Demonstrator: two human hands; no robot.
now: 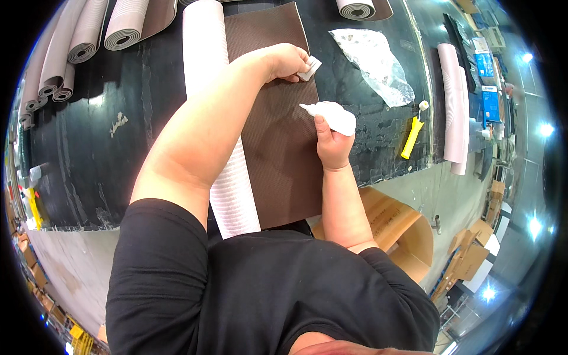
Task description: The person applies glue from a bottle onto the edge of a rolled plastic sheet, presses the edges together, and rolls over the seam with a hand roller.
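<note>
In front of me lies a partly unrolled mat, its flat end (278,160) dark brown and its rolled part (204,47) pale pink with ribs. My left hand (287,62) is closed on a small white folded cloth (310,68) at the mat's right edge. The cloth appears to touch that edge. Nearer to me, my right hand (335,148) grips a white squeeze bottle (337,118) tilted on its side. Its narrow nozzle points left over the brown surface.
Several rolled mats (124,29) line the far left of the black table (160,89). A clear plastic bag (378,65) and a yellow-handled tool (412,139) lie to the right. More pink rolls (452,106) stand beyond the table's right edge. A cardboard box (408,231) is below.
</note>
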